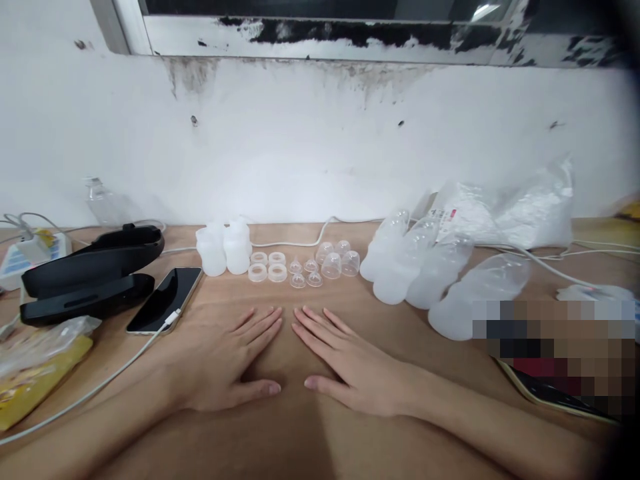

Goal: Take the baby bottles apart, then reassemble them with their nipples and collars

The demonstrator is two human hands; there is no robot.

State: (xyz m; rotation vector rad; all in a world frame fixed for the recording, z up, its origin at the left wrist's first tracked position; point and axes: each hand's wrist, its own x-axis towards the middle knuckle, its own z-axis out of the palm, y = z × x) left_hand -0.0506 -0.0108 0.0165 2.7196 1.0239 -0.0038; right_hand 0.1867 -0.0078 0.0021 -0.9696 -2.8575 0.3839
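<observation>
My left hand point(225, 360) lies flat on the brown tabletop point(285, 440), palm down, with nothing in it. Across from it my right hand point(350, 363) rests the same way, fingers stretched toward the wall and a small gap between the two hands. Beyond the fingertips stand small white bottles point(214, 252). Beside them are several translucent rings point(258, 272), clear bottle nipples point(299, 280) and clear dome caps point(331, 267) in tidy groups. Several plastic-wrapped white items point(400, 273) lie to the right of these, beyond my right hand.
At left are a phone point(165, 300) with a white cable, a black case-like object point(95, 260), a yellow packet point(45, 367), a power strip point(33, 257) and a clear bottle point(99, 203). At right are a clear plastic bag point(530, 207) and another phone-like device point(555, 393), partly blurred out.
</observation>
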